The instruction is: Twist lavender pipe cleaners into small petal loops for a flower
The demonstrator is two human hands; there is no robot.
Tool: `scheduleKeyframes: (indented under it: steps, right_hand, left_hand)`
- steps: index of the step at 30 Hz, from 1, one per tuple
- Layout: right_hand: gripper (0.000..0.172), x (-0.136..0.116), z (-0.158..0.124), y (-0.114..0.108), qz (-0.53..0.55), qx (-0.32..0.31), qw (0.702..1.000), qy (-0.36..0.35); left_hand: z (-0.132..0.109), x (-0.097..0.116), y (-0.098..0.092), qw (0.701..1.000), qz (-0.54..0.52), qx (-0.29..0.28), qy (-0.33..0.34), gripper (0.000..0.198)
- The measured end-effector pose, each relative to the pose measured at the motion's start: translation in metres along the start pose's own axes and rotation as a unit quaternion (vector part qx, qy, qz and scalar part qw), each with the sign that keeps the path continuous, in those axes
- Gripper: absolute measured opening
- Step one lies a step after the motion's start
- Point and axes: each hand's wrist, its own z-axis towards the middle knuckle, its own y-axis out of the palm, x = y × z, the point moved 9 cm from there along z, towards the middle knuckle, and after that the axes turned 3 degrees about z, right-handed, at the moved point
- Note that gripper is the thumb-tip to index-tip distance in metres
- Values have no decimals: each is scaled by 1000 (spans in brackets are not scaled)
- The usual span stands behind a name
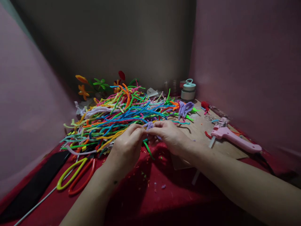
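Observation:
My left hand (129, 142) and my right hand (168, 135) meet in the middle of the view, fingers pinched together. Between their fingertips is a small piece of purple pipe cleaner (149, 125), partly covered by the fingers. Just behind the hands lies a big heap of colourful pipe cleaners (131, 111). A bent purple pipe-cleaner shape (185, 108) rests at the heap's right end, beyond my right hand.
A pink glue gun (235, 138) lies on a brown board (199, 125) at the right. Scissors (76, 179) with yellow and red handles are at the left, near a thin rod (35, 205). A lidded jar (188, 90) and pipe-cleaner flowers (100, 83) stand behind. Scraps dot the red cloth (145, 194).

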Motion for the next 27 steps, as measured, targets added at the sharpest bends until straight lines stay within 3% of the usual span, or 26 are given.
scheduleKeyframes:
  steps: [5, 12, 20, 27]
  right_hand:
    - [2, 4, 1, 4, 23, -18, 1000, -4]
    - [8, 3, 1, 3, 38, 5, 999, -10]
    - [10, 2, 2, 3, 12, -1, 999, -31]
    - [4, -4, -1, 5, 23, -1, 999, -37]
  left_hand:
    - [-2, 1, 0, 999, 35, 25, -1, 9]
    - [-6, -5, -1, 997, 39, 50, -44, 32]
    - [-12, 5, 3, 990, 124, 68, 12, 38]
    - [-13, 10, 5, 991, 106, 67, 40, 44]
